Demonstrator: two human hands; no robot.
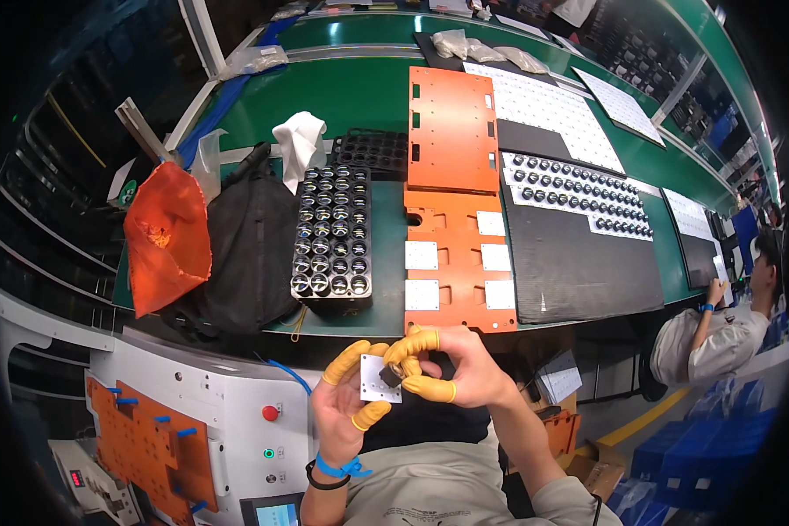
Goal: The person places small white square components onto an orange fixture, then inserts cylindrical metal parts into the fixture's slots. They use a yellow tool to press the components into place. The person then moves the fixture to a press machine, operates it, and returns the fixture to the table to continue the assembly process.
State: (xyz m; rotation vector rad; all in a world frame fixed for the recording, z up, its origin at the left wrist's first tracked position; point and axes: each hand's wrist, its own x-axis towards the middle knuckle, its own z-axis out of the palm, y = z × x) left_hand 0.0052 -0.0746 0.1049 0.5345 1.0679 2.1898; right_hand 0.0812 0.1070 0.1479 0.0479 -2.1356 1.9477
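White square plate [373, 390] held mid-air

Gripped by the left hand [331, 412], in front of the worktop [387, 263]. A small dark block [390, 377] is pinched in the right hand [461, 368], over its face; contact can't be made out. More plates [422, 256] are parked on the orange fixture [458, 230].

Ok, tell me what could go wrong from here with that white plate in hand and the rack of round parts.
The left hand holds the white plate in front of the body, off the bench, so a slip could drop it.
The right hand has a small dark piece close to the plate's face, which it might scuff.
The black rack stands near the bench's front edge beside the black bag; tugging the bag could jolt it.
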